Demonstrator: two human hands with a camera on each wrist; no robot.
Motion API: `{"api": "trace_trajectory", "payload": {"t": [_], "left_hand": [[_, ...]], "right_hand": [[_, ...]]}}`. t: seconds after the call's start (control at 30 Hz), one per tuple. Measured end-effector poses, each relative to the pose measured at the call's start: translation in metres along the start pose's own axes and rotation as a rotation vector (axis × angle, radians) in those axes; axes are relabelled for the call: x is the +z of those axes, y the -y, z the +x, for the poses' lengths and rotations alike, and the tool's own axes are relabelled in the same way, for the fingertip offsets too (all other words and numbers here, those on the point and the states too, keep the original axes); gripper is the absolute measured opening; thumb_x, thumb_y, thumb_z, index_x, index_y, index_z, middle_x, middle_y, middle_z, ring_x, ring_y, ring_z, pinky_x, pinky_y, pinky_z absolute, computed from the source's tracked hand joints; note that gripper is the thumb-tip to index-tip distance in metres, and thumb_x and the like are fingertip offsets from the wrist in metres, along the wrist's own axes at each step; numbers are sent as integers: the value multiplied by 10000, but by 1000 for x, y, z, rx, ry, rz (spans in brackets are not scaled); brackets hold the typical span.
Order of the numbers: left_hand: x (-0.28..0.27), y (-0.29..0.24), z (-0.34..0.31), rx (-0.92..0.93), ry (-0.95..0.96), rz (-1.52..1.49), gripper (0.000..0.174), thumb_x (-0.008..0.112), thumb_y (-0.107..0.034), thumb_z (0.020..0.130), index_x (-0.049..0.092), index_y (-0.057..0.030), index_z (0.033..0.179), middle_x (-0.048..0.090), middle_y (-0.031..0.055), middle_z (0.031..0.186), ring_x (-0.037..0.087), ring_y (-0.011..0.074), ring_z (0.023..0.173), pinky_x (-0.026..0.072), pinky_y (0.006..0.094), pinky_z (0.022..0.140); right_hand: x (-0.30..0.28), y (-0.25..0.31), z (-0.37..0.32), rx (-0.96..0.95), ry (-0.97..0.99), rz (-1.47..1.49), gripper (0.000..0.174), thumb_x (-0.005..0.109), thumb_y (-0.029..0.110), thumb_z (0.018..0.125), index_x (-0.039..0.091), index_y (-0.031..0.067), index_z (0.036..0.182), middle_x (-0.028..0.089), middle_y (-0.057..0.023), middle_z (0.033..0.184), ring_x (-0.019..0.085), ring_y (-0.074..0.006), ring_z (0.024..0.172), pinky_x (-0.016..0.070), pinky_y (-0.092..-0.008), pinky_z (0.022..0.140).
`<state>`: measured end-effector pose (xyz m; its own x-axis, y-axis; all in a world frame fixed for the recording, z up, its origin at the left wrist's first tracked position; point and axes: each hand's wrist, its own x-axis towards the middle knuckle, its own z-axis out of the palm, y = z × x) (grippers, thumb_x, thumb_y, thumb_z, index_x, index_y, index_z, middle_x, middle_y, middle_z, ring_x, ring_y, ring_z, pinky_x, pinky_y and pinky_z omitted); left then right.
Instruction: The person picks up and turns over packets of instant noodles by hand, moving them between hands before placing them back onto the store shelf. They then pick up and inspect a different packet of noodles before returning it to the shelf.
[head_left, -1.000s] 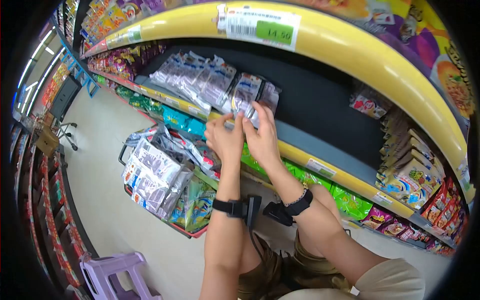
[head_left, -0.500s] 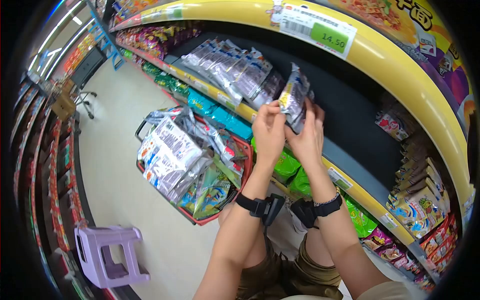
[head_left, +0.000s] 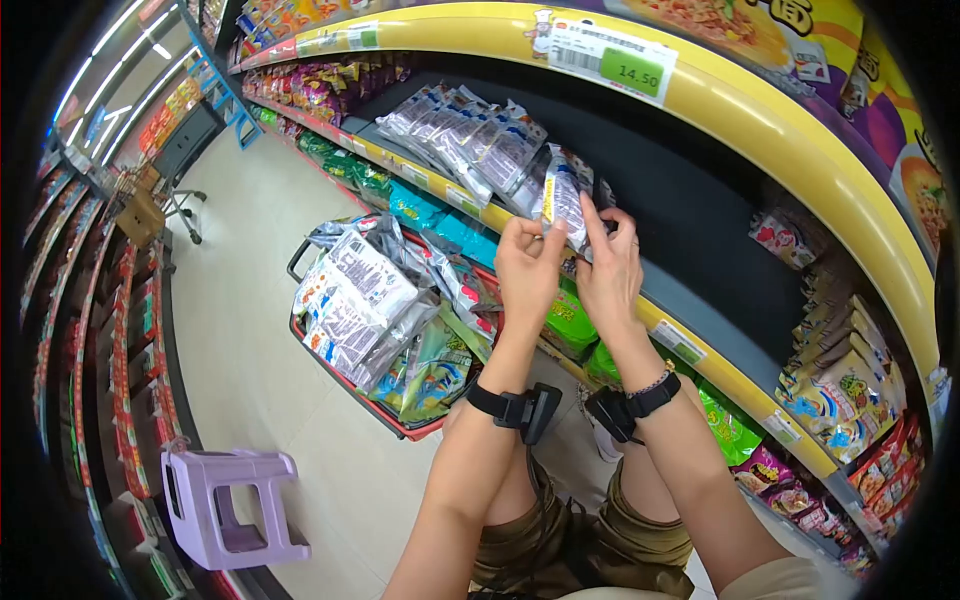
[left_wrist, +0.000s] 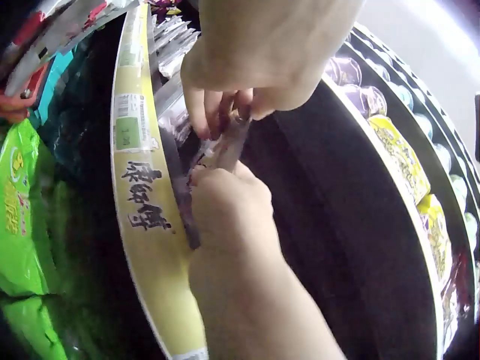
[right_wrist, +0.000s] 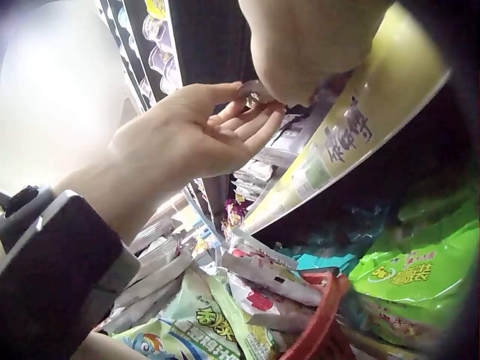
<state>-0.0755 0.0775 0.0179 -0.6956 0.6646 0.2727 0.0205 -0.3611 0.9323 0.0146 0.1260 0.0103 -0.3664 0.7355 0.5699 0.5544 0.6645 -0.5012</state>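
Observation:
A silver snack packet (head_left: 567, 190) with a yellow strip stands tilted at the shelf's front edge, held between both hands. My left hand (head_left: 530, 272) pinches its left edge between thumb and fingers. My right hand (head_left: 612, 270) grips the right side, index finger stretched along the packet. In the left wrist view the packet (left_wrist: 229, 146) shows between the two hands, its lower part covered. From the right wrist view only a bit of the packet (right_wrist: 257, 94) shows at the left fingertips. A row of silver packets (head_left: 470, 140) leans on the shelf just left of it.
Below left, a red-rimmed basket (head_left: 425, 430) on the floor is heaped with silver and green packets. Green bags (head_left: 730, 425) fill the lower shelf. A yellow shelf edge (head_left: 740, 105) overhangs the hands. A purple stool (head_left: 225, 505) stands behind left, and a cart (head_left: 180, 205) farther off.
A packet at the row's right end came away from the row and stood up between the hands. Since then it has shifted slightly left, closer to the row, and the right index finger has straightened along it.

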Motion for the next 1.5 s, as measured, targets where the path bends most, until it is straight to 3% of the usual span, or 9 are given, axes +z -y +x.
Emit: {"api": "trace_trajectory", "payload": {"t": [0.2,0.27,0.53,0.7,0.8,0.93,1.17,1.27,1.5], "left_hand": [[-11,8,5,-85,-84,-224,129,565,-126,908,514,-35,832,603,53,822,598,120,762,505,285,743],[-9,7,5,-162,-110,-556,100,547,-94,903,507,-47,826,603,56,858,605,145,799,514,305,734],[-29,4,25,-183,-99,-864,211,387,-187,986,478,-7,1051,557,128,1147,547,243,1087,438,423,946],[-33,-2,25,-72,-112,-779,249,391,-217,996,467,-6,1105,550,132,1164,535,249,1112,417,441,980],[-21,-11,26,-42,-123,-757,246,443,-236,985,474,-13,1086,561,112,1115,562,193,1023,475,345,859],[3,-17,44,2,-144,-411,175,555,-185,944,505,-28,1003,587,17,858,512,49,736,377,181,579],[13,-2,69,288,-65,-132,160,605,-86,894,565,19,1008,622,114,997,565,120,873,448,234,778],[-7,-6,68,545,-386,730,294,663,-179,847,581,3,1062,488,185,1274,461,278,1176,349,376,1000],[-22,21,69,206,-284,225,658,668,-219,842,342,37,1355,408,262,1329,404,328,1242,314,402,1030]], "right_hand": [[2,2,1,-40,-16,-13,742,590,-95,645,463,179,1324,450,-133,1164,522,-348,979,474,-424,805],[6,-3,1,-46,-65,19,742,595,-91,645,458,171,1326,446,-136,1161,523,-347,973,476,-420,793],[-5,5,2,-208,-28,362,887,795,155,618,366,99,1392,373,-154,1248,482,-311,1009,407,-436,902],[5,3,2,-78,-62,609,740,755,207,693,432,70,1345,359,-173,1265,443,-335,1063,387,-438,918],[3,9,4,-127,-150,383,773,764,217,683,414,76,1358,354,-183,1281,415,-352,1081,355,-445,935],[6,18,19,-74,-163,147,883,781,231,667,323,84,1407,341,-206,1312,393,-385,1127,339,-452,947],[38,11,37,71,21,365,823,725,184,725,287,62,1412,361,-283,1317,457,-461,1145,424,-464,925],[43,13,40,53,14,284,786,694,191,749,288,71,1412,349,-290,1338,443,-468,1158,408,-470,945],[53,15,42,47,-16,372,634,675,165,777,410,43,1340,402,-253,1339,445,-412,1201,371,-423,997]]}}
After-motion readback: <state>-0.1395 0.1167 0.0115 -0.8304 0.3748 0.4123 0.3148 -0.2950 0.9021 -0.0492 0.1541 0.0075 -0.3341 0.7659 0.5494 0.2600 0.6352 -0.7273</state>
